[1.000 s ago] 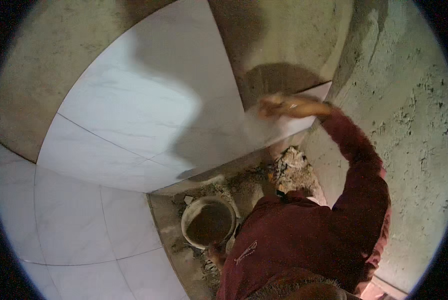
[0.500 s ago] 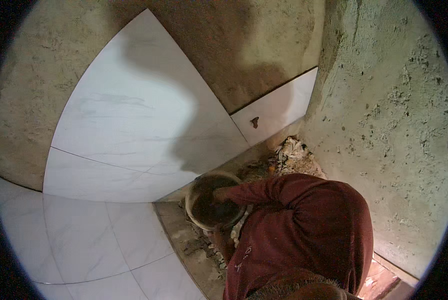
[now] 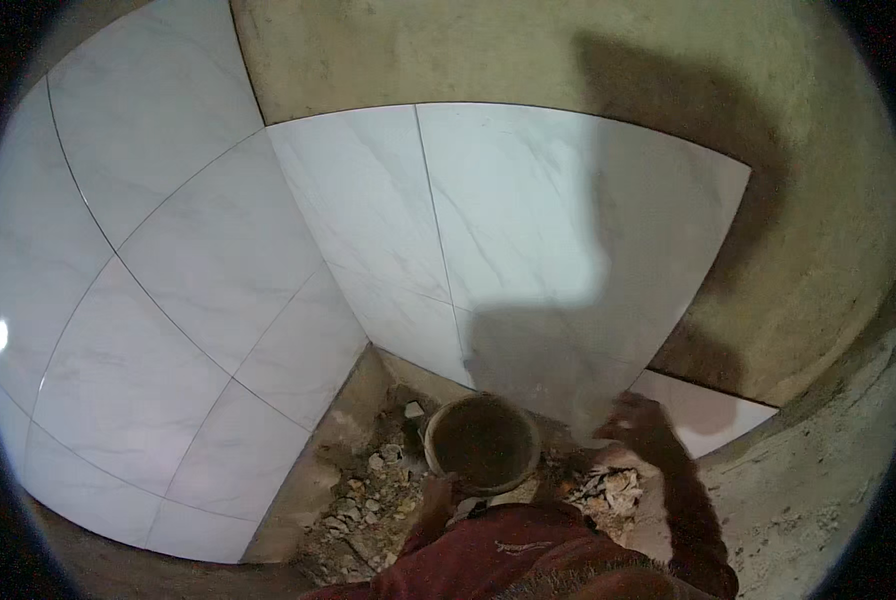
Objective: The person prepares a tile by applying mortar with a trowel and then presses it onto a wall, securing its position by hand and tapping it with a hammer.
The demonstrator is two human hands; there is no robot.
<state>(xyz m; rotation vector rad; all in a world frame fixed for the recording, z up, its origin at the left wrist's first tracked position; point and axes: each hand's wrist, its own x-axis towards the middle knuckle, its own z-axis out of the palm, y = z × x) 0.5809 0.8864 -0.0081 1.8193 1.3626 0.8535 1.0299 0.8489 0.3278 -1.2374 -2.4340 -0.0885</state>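
A round bucket [image 3: 535, 445] with a pale rim and a dark inside stands on the rubble at the foot of the tiled wall. My left hand [image 3: 442, 490] grips its near left rim. To the right of the bucket, my right hand [image 3: 640, 428] is raised in front of the lower wall tiles, its fingers bent but dim and smeared. A pale, hazy smear [image 3: 590, 415] shows by those fingertips; whether it is powder or something held, I cannot make out. Large white marbled tiles [image 3: 513, 215] cover the wall ahead.
More white tiles [image 3: 158, 330] cover the wall on the left. Broken stones [image 3: 363, 505] lie left of the bucket, and crumpled whitish scraps [image 3: 613, 490] lie to its right. Rough bare plaster [image 3: 798, 530] forms the right wall. A narrow cut tile [image 3: 698, 408] sits low by the corner.
My right hand has come out of the bucket and risen to the right, towards the wall tiles. The view has swung, bringing in more of the left wall and the rubble.
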